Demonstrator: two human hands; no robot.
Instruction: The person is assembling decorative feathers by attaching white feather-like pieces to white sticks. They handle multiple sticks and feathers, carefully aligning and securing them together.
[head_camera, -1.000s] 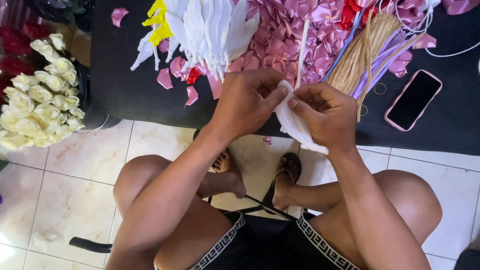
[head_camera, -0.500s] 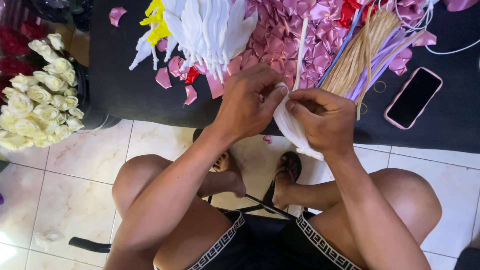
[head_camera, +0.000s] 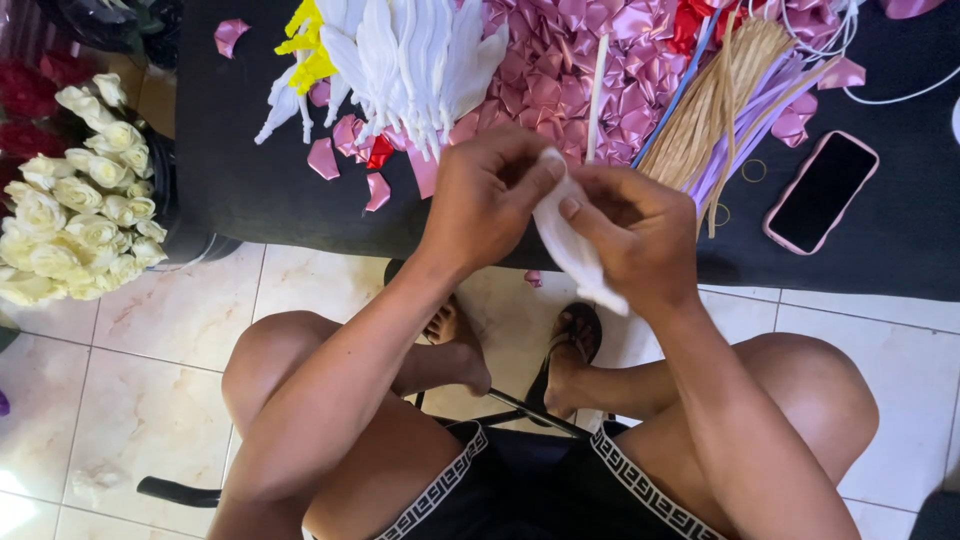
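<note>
the white balloon (head_camera: 572, 245) sits between both hands, above the knees at the table's (head_camera: 250, 190) front edge. the left hand (head_camera: 490, 200) pinches its top end; the right hand (head_camera: 635, 235) is closed around its body, the tail hanging below. white balloons (head_camera: 410, 60), pink balloons (head_camera: 560, 80), sticks (head_camera: 715, 100) and a phone (head_camera: 822, 190) lie on the table behind.

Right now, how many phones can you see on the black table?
1. The phone lies face up, screen dark, on the black table, to the right of the stick bundle. Others could be hidden under the pink petals.
</note>
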